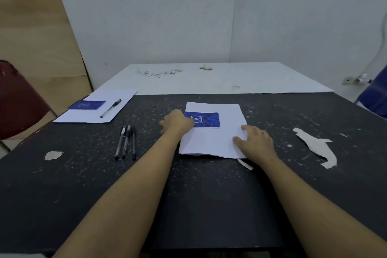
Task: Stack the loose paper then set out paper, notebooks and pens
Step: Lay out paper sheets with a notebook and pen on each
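A stack of white paper (215,138) lies in the middle of the black table (83,174). On it sits a blue notebook (206,119). My left hand (177,121) grips the notebook's left edge, fingers curled over it. My right hand (255,139) rests flat on the stack's right edge. Three black pens (125,142) lie side by side to the left of the stack. At the far left a single white sheet (100,109) carries another blue notebook (87,104) and one pen (110,108).
A white board (219,79) lies beyond the black table against the wall. A dark red chair (18,100) stands at the left. Patches of peeled white surface (316,146) mark the table's right side. Something blue (374,98) sits at the right edge.
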